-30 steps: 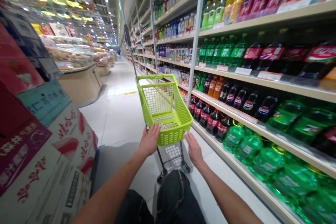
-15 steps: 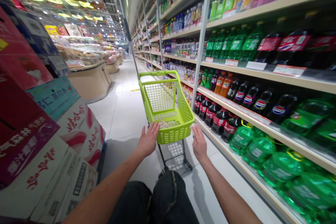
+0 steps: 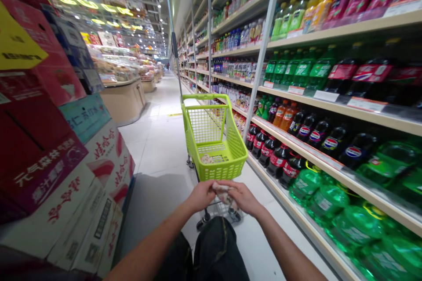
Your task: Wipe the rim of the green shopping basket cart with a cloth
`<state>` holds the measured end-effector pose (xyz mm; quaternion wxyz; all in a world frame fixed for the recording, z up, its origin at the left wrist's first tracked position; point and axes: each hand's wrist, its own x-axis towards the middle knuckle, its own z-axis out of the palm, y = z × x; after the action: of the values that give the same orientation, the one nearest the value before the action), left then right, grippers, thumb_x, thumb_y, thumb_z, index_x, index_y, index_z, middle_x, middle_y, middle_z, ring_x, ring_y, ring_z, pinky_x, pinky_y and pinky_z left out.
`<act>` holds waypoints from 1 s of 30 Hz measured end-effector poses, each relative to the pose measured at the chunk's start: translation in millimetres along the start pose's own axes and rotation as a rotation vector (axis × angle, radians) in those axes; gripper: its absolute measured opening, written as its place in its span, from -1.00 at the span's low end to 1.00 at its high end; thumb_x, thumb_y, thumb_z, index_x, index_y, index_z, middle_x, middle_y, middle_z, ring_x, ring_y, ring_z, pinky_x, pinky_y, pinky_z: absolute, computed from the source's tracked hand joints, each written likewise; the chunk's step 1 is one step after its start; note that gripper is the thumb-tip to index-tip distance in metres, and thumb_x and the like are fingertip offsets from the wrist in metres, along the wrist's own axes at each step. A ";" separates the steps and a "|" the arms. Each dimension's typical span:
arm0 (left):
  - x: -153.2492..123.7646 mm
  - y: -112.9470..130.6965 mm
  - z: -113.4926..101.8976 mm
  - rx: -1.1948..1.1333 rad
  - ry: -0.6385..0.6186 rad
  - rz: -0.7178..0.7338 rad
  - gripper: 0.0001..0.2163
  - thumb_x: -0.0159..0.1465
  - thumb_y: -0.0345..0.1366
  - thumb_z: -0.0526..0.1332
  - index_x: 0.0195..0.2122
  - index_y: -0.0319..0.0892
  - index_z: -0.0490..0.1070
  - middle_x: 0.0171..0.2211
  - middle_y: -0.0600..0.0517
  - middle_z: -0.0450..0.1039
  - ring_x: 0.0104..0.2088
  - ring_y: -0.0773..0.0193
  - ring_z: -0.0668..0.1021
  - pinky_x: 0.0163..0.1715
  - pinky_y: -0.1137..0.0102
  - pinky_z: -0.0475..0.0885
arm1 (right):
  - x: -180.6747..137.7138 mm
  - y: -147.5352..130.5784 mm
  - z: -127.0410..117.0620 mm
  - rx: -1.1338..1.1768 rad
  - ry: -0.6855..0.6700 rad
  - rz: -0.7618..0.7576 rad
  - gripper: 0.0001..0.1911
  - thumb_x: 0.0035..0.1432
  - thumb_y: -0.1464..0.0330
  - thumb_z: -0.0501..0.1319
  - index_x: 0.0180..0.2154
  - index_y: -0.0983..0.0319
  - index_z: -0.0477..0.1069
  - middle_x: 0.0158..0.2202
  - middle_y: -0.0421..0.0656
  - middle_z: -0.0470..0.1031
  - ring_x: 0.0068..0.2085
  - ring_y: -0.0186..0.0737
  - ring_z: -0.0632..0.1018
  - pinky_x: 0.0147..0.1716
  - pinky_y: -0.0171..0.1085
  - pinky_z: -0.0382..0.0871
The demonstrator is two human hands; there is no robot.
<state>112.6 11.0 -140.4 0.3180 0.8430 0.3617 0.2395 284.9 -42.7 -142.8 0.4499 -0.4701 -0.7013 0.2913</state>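
Note:
My left hand point(image 3: 201, 196) and my right hand point(image 3: 244, 197) meet just in front of a lime-green shopping cart point(image 3: 219, 171). Between them is a crumpled, pale patterned cloth point(image 3: 224, 192), pinched by the fingers of both hands. Part of the cloth hangs below my right hand's fingers. Inside the cart's basket, at the near left corner, lies a small whitish patterned item point(image 3: 207, 159), too small to name. Neither hand visibly grips the cart.
On the right run long shelves point(image 3: 306, 105) of drink bottles, with large green bottles point(image 3: 349, 213) at the bottom. Stacked drink cartons point(image 3: 102, 149) stand close on the left. A display counter point(image 3: 121, 101) lies farther along the tiled aisle point(image 3: 154, 140).
Both hands have left the cart's near end and come together, lower and closer to me. The cloth is now stretched between them. My left hand's fingers, earlier extended, have closed.

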 end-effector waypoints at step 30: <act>-4.2 -36.9 -33.6 -0.364 0.564 -0.627 -0.69 0.05 -0.41 0.09 -0.14 -0.25 0.36 -0.10 -0.13 0.42 -0.07 0.16 0.44 -0.05 0.23 0.28 | 28.9 74.2 69.5 -0.793 0.137 -0.660 -0.73 0.21 0.47 -0.01 -0.25 0.19 0.46 -0.22 -0.15 0.53 0.00 -0.29 0.42 -0.04 -0.23 0.35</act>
<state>71.8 39.7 -144.3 0.4070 0.5254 0.6238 0.4114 247.1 13.7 -223.8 0.3500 -0.3763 -0.8376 -0.1854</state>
